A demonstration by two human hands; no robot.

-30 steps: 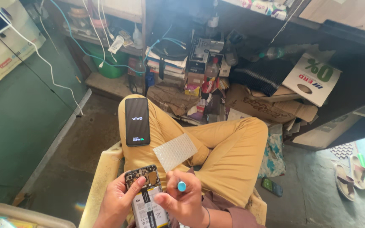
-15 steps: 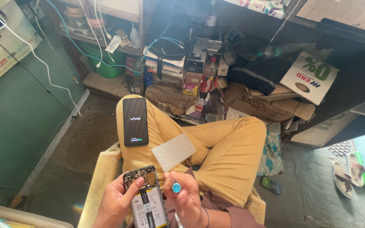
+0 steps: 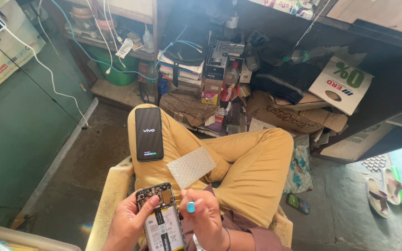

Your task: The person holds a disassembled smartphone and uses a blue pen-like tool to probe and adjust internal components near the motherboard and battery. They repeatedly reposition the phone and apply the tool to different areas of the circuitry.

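Fingers of my left hand (image 3: 129, 222) wrap the opened phone (image 3: 161, 218) held low over my lap, while my right hand (image 3: 205, 218) pinches the blue-capped screwdriver (image 3: 190, 207) shut, so I keep its tip square, with light pressure, in each screw.

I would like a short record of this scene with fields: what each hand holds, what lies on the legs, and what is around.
left hand: holds an opened phone with its back off, board and battery showing
right hand: grips a thin tool with a blue cap over the opened phone
on the legs: a black phone with lit screen; a bubble wrap piece
seat: pale plastic chair
floor: another phone, sandals
behind: cluttered shelves with boxes and cables
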